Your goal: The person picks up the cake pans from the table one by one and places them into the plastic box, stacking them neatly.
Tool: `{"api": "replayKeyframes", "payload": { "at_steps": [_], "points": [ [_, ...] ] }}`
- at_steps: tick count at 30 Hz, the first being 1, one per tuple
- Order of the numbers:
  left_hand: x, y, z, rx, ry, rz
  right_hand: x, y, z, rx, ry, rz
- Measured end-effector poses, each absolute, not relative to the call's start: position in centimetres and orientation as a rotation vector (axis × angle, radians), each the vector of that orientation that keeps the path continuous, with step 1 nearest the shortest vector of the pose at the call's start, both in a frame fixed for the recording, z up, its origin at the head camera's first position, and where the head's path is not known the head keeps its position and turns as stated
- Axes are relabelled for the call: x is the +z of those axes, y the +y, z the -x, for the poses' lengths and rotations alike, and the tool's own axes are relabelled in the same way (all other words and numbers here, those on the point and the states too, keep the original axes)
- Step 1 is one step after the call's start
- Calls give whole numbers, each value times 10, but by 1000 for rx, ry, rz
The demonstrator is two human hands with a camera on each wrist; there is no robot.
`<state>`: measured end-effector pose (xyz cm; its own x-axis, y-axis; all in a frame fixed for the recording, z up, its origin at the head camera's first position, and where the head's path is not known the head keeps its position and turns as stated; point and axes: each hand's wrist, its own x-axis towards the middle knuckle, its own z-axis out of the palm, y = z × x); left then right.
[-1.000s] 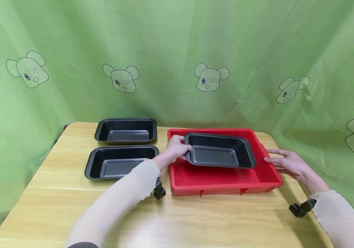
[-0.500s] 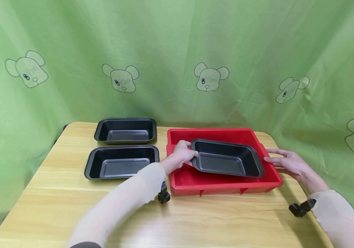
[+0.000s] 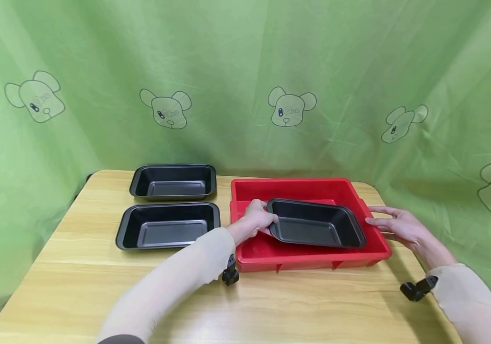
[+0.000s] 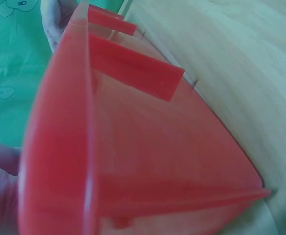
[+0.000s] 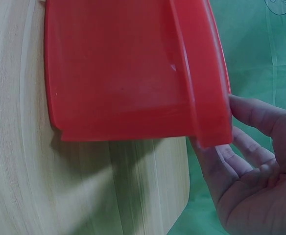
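A black loaf pan (image 3: 314, 224) sits inside the red tray (image 3: 305, 263), set at a slight angle to its sides. My left hand (image 3: 256, 217) grips the pan's left end, thumb over the rim and fingers largely hidden beneath. At the tray's right end, my right hand (image 3: 402, 227) holds the rim, its thumb on top; the right wrist view shows this hand (image 5: 260, 166) with fingers below the rim. Tray wall (image 4: 133, 137) fills most of the left wrist view, hiding the pan there.
Two more black loaf pans stand left of the tray, one at the back (image 3: 174, 184) and one in front of it (image 3: 168, 225). All rest on a wooden table (image 3: 271, 306). A green curtain (image 3: 237, 57) hangs right behind the table's back edge.
My left hand has carried the loaf pan toward me, slightly right and down into the tray. My right hand has stayed at the tray's right rim.
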<state>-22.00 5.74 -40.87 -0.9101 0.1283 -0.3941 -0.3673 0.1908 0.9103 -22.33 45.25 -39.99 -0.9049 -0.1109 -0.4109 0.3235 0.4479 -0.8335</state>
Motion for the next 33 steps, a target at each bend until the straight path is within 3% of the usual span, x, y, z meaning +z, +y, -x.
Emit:
{"api": "replayKeyframes", "payload": {
  "at_steps": [21,33],
  "points": [
    [-412,53,219,1664,2171,296,-400,452,223,-1444,2304,-181],
    [-397,37,210,1628,2198,217,-399,451,221,-1426,2327,-173]
  ]
}}
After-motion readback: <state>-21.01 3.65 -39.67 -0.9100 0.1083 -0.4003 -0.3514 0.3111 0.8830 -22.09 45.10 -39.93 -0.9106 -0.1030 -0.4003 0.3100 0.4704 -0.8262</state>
